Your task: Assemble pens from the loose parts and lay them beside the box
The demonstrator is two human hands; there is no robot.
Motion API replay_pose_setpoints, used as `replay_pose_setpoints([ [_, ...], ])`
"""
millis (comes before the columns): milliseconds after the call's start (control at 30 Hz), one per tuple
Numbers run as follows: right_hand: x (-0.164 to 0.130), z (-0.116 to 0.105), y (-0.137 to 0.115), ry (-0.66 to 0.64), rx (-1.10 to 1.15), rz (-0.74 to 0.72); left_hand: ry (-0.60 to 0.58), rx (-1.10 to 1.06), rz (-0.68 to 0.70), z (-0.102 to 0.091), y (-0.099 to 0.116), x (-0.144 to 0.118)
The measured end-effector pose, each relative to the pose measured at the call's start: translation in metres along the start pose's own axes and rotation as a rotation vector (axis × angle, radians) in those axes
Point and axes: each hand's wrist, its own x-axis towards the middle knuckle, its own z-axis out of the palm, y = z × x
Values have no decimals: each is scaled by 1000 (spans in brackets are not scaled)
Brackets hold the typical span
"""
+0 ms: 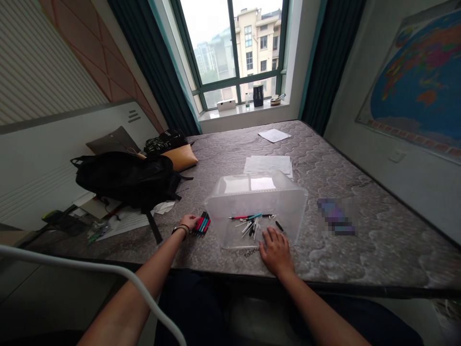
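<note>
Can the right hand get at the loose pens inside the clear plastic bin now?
Probably yes: the right hand rests at the open clear plastic bin, and the loose pens lie just beyond its fingers, uncovered.

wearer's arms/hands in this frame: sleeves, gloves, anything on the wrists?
Both forearms are bare as far as the frame shows, with no sleeves in view. No gloves on the left hand or the right hand. The left wrist carries a dark band, a watch or bracelet; which one is too small to tell. The right wrist looks bare. No rings can be made out.
</note>
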Motion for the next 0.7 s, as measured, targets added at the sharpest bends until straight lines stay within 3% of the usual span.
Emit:
replay_pose_setpoints([
  [133,0,-1,-1,1,-9,-2,-136,66,-55,-2,-1,-3],
  [267,0,-1,0,-1,-13,-1,-154,99,-50,-6,0,-5],
  [467,0,-1,0,1,-5,9,-63,86,9,-11,6,-13],
  [700,1,-3,-1,-5,17,15,152,-39,83,-27,28,-39],
])
